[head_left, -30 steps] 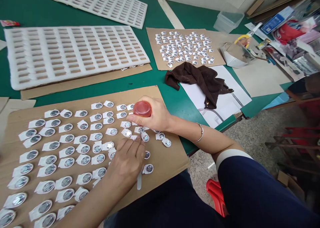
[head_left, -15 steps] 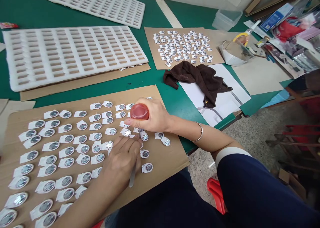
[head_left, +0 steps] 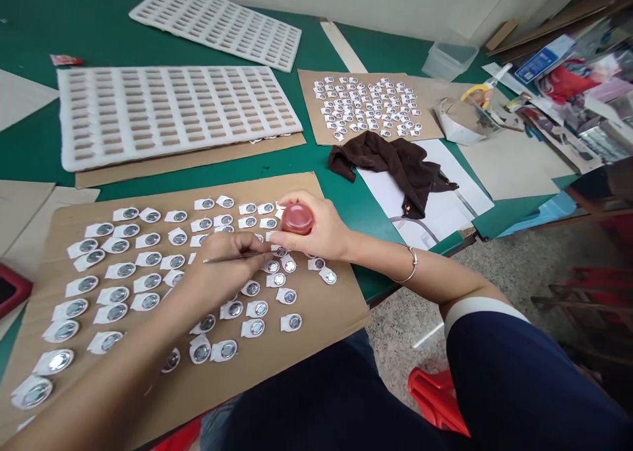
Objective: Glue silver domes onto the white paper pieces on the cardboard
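My right hand point(head_left: 319, 227) is wrapped round a reddish, round-ended object point(head_left: 297, 219) above the right part of a cardboard sheet point(head_left: 326, 312). Close beside it on the left, my left hand point(head_left: 230, 260) is closed on a thin metal tool point(head_left: 232, 258), which lies nearly level across the fingers. The tool's right end is close to the reddish object; whether they touch is unclear. Rows of small round metallic pieces on white tabs point(head_left: 295, 322) cover the cardboard around and below both hands. My left forearm hides some of them.
Two white slotted trays point(head_left: 182, 111) lie at the back left. Behind my right hand are a brown cloth point(head_left: 390, 164) on white paper and another cardboard sheet point(head_left: 316, 118) with similar pieces. Yellow-handled scissors point(head_left: 477, 93) and a clear box point(head_left: 450, 59) stand at the right.
My left hand has moved up and left, and the metal tool has turned from pointing down to nearly level. My right hand has shifted slightly right with the reddish object. The view has shifted.
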Motion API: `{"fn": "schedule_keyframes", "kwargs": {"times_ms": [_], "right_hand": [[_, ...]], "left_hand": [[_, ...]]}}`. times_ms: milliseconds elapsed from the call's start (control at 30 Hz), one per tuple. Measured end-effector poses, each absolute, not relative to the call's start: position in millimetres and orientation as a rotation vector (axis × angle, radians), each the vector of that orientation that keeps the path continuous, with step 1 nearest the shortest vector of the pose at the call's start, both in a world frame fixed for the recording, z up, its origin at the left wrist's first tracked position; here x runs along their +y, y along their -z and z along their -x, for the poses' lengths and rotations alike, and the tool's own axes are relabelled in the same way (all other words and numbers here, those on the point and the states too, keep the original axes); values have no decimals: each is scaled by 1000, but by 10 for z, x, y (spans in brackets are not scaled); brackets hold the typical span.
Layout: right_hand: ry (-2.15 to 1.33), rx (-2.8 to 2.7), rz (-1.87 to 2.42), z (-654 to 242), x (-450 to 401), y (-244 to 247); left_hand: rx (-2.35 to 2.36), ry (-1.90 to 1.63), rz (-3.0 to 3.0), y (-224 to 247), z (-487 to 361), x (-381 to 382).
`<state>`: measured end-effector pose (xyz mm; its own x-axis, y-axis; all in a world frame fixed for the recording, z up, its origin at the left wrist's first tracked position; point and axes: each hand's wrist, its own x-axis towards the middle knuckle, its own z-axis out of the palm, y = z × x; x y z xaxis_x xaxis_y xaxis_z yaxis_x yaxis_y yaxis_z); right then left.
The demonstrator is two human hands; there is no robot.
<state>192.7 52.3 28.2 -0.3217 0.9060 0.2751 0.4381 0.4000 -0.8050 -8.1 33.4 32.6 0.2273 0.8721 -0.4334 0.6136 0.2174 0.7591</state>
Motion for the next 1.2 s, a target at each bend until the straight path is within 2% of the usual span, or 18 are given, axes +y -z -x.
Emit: {"fn": "schedule_keyframes", "kwargs": {"times_ms": [133,367,1200], "right_hand": [[-862,-1780,1170,-2006,419,-188],[-670,-1629,1003,-2040,289,-159],[-781,-1729,941,-1982,329,-62]], "left_hand": [[1479,-280,-1516,-348,62,462],[1428,-267,-1520,-368,71,535],[1381,-321,-1540,-355,106,477]]}}
